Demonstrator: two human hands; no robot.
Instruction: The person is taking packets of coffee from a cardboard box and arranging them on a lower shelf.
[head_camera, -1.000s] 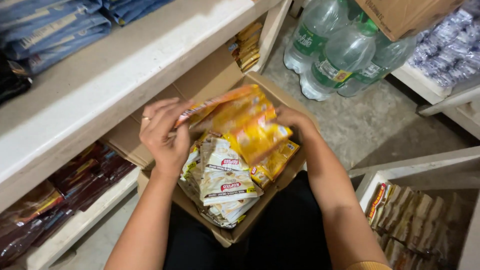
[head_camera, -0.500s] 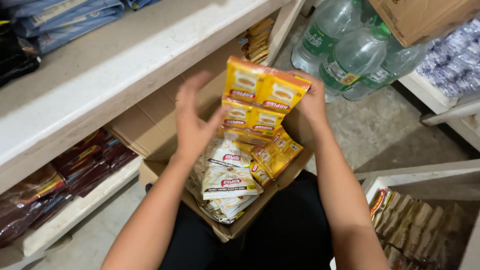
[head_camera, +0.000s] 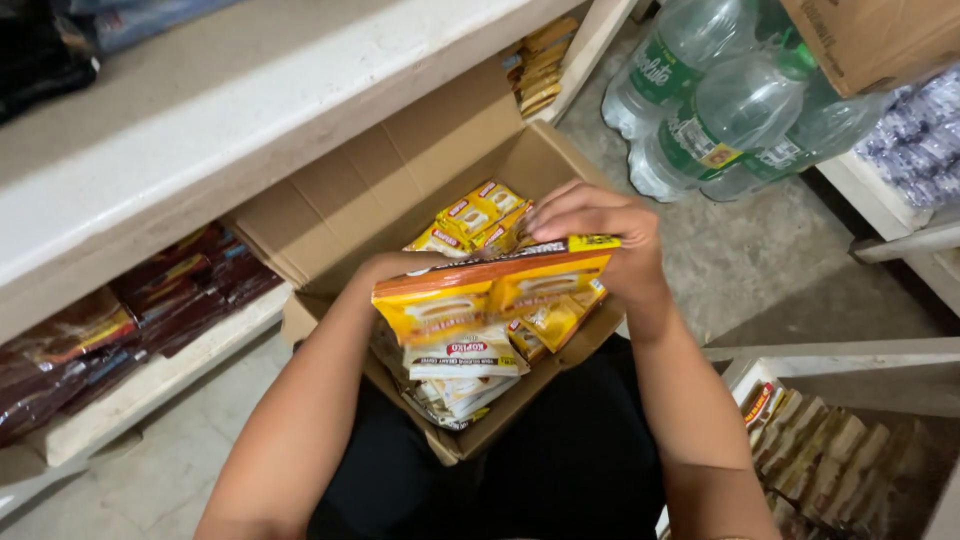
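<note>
While both hands lift it over the open cardboard box (head_camera: 420, 160), the orange sachet strip (head_camera: 495, 290) lies crosswise, right hand (head_camera: 595, 235) fingers clamped on its right end, left hand (head_camera: 400, 268) gripping behind its left end.

arms: bare to above the elbow, no sleeves in view | lap: black garment | wrists: unadorned

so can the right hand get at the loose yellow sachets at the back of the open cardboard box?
Probably not yet: the right hand hovers close to those yellow sachets but is gripping the orange-yellow sachet strip.
</note>
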